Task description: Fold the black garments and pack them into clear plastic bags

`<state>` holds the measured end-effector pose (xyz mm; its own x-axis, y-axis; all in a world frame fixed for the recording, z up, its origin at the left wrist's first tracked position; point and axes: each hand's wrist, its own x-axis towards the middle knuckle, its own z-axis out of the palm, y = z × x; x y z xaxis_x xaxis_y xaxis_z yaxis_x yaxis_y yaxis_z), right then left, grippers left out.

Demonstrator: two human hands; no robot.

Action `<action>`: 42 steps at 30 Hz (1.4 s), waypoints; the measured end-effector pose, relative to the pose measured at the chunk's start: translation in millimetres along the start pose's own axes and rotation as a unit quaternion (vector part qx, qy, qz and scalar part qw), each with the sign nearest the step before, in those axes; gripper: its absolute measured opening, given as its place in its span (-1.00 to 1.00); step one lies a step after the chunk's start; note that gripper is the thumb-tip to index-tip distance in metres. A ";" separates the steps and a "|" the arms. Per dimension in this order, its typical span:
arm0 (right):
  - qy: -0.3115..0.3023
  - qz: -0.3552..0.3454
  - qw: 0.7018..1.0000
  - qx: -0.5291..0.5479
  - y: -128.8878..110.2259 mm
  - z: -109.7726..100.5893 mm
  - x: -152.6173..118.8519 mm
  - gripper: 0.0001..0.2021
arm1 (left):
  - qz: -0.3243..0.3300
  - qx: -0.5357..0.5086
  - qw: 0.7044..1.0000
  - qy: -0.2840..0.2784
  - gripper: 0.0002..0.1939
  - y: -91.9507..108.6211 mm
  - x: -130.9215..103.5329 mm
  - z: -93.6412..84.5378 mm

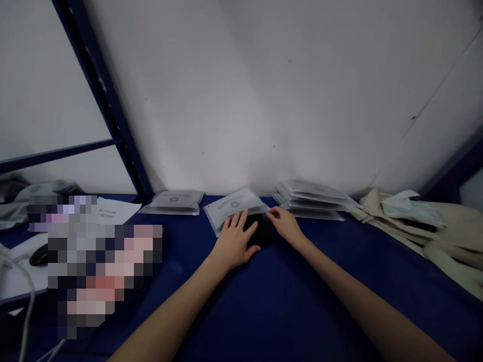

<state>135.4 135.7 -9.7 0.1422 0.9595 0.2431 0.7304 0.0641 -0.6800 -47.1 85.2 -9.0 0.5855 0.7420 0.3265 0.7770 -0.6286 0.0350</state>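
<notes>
A frosted plastic zip bag point(234, 202) with grey print lies at the middle of the back edge of the blue table, its opening toward me. A black, soft-looking piece point(262, 232) sits at that opening; whether part of it is inside the bag I cannot tell. My left hand point(237, 240) rests flat with fingers spread across the bag's near edge and the black piece. At the bag's right corner, my right hand point(286, 224) is closed in a pinch on the edge of the plastic.
Right of the bag stands a stack of filled frosted bags point(313, 196); more filled bags point(175, 200) lie to the left. Beige cloth bags point(453, 236) are heaped at far right. Printed paper point(116, 210), a black mouse point(39, 255) and a white cable point(28, 301) are on the left.
</notes>
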 end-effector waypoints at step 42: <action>-0.223 0.014 0.971 -0.079 -20.6 -8.6 -32.3 -0.85 | 0.009 -0.087 0.995 -0.039 -0.53 -5.0 0.7 3.1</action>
<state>121.6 101.0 2.4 -0.1143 0.9860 -0.1217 0.8293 0.0272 -0.5582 -49.9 89.6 -11.9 0.6199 0.7421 0.2552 0.7189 -0.6674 0.1943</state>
